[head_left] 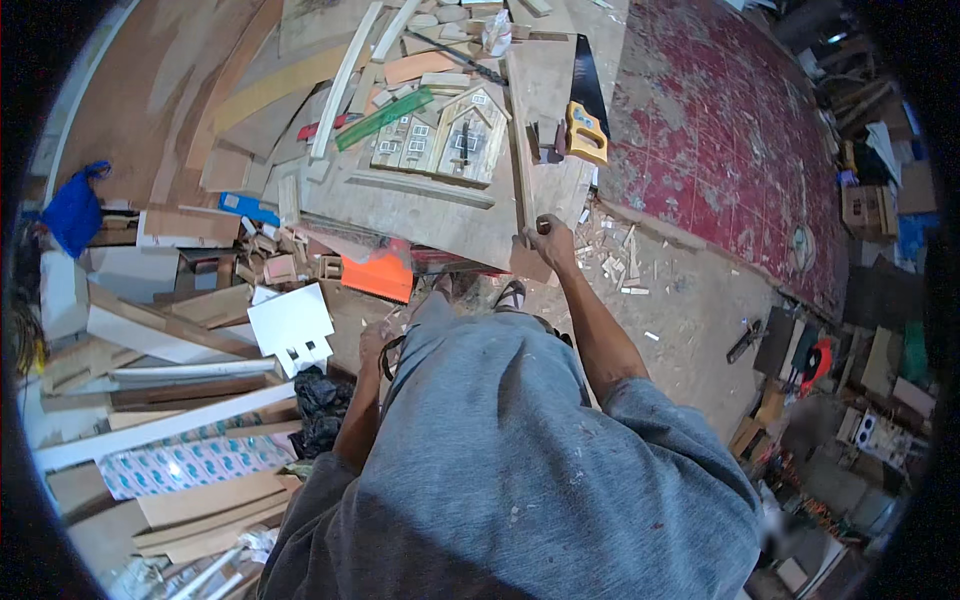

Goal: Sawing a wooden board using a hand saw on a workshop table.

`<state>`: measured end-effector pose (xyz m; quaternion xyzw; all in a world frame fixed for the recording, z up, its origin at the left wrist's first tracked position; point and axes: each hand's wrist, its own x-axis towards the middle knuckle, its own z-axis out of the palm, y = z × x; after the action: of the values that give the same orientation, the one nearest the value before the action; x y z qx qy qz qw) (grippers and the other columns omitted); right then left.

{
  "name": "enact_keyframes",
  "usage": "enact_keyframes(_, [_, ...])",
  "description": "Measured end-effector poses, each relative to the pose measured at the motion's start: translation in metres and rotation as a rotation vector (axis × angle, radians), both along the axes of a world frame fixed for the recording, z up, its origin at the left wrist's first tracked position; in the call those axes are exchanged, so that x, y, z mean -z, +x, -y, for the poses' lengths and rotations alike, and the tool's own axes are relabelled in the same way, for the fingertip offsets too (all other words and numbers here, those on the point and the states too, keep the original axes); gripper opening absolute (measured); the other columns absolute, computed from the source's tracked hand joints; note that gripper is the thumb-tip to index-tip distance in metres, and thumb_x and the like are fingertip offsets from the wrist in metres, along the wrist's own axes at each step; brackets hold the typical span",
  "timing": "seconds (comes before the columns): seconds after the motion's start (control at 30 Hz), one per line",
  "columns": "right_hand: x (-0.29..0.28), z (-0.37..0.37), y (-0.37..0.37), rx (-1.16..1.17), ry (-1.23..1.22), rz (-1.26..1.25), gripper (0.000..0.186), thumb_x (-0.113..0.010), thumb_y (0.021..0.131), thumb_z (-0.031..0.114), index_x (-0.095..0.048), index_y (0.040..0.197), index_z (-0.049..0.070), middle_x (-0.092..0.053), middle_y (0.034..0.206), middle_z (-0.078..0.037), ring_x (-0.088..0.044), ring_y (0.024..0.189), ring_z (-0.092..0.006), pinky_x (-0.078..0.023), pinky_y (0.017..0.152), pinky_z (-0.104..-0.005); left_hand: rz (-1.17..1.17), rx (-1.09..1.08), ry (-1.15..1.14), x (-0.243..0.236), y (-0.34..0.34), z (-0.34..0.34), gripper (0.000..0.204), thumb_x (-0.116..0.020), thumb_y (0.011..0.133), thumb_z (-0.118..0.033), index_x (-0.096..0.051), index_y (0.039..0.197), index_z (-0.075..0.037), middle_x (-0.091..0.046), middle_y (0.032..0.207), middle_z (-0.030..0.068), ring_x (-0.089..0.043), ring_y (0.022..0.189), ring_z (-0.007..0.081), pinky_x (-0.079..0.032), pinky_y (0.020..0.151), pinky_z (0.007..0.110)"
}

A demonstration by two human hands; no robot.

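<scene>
My right hand [552,245] is at the near edge of the work table, its fingers closed on the near end of a long, narrow wooden strip [521,150]. The strip runs away from me along the right side of a small wooden house model [455,145] with white-framed windows. In front of the model lies another wooden strip [425,190]. My left hand [374,343] hangs low beside my left hip, near an orange notched piece [378,279]; its fingers do not show clearly. A green straightedge [384,119] rests against the model's left side.
A handsaw with a yellow handle [587,133] lies on the table's right side. Wood offcuts and boards [180,310] pile up at left, with a white cut-out panel [290,325]. Wood scraps [622,262] litter the floor beside a worn red surface [710,140].
</scene>
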<state>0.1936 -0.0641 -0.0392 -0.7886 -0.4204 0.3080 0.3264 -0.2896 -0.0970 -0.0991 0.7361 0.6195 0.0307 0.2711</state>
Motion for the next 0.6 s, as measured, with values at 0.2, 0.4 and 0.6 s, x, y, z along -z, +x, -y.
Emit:
enact_keyframes(0.2, [0.033, -0.002, 0.036, -0.082, -0.033, -0.129, 0.030, -0.066, 0.087, 0.019, -0.068, 0.100, -0.007, -0.070, 0.082, -0.014, -0.067, 0.074, -0.0192, -0.053, 0.065, -0.0317, -0.105, 0.045, -0.094, -0.001, -0.004, 0.053, 0.030, -0.071, 0.078, -0.021, -0.070, 0.105, -0.009, -0.070, 0.094, 0.0170, -0.068, 0.088, 0.0346, -0.054, 0.080, 0.043])
enact_keyframes(0.4, [-0.003, -0.006, 0.023, -0.009, -0.081, -0.678, 0.032, -0.061, 0.093, 0.014, -0.065, 0.118, -0.004, -0.069, 0.099, -0.010, -0.065, 0.084, -0.0205, -0.053, 0.074, -0.0350, -0.073, -0.097, -0.171, 0.000, 0.001, 0.069, 0.031, -0.072, 0.078, -0.021, -0.070, 0.106, -0.009, -0.070, 0.096, 0.0177, -0.068, 0.092, 0.0360, -0.054, 0.082, 0.044])
enact_keyframes(0.6, [-0.023, -0.003, 0.029, 0.040, -0.106, -0.948, 0.036, -0.061, 0.093, 0.015, -0.062, 0.126, 0.000, -0.066, 0.101, -0.007, -0.061, 0.089, -0.0186, -0.051, 0.083, -0.0373, -0.029, -0.158, -0.238, -0.001, 0.011, 0.050, 0.033, -0.072, 0.078, -0.021, -0.069, 0.108, -0.009, -0.070, 0.099, 0.0185, -0.067, 0.095, 0.0373, -0.054, 0.084, 0.045])
